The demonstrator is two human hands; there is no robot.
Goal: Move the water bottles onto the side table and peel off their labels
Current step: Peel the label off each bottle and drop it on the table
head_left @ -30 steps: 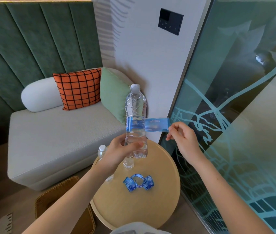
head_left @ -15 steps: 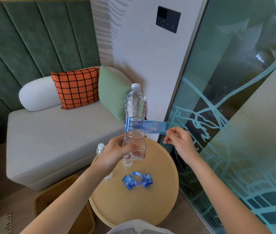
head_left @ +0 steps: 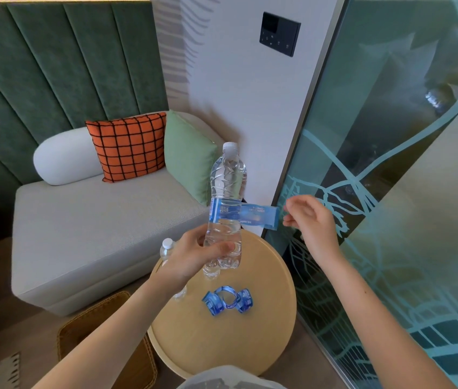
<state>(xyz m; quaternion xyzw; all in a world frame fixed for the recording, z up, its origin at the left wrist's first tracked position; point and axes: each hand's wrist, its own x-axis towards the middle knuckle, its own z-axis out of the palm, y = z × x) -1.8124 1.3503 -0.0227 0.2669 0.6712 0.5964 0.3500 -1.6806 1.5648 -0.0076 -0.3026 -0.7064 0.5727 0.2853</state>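
My left hand point(head_left: 191, 258) grips the lower part of a clear water bottle point(head_left: 228, 181) and holds it upright above the round wooden side table point(head_left: 222, 346). Its blue label point(head_left: 258, 217) is half peeled, and the loose flap sticks out to the right. My right hand point(head_left: 313, 223) hovers just right of the flap's end, fingertips slightly apart and a hair off it. A second bottle point(head_left: 167, 245) stands on the table's left edge, mostly hidden behind my left hand. A curled, peeled blue label point(head_left: 228, 301) lies on the table top.
A grey sofa point(head_left: 96, 234) with orange point(head_left: 128, 146) and green point(head_left: 188, 158) cushions stands left of the table. A patterned glass partition point(head_left: 390, 220) runs close along the right. A woven basket point(head_left: 101, 335) sits on the floor at the lower left.
My right hand pinched the label flap in the earlier frames; now its fingers have parted and sit just off the flap's end. The bottle stays in my left hand.
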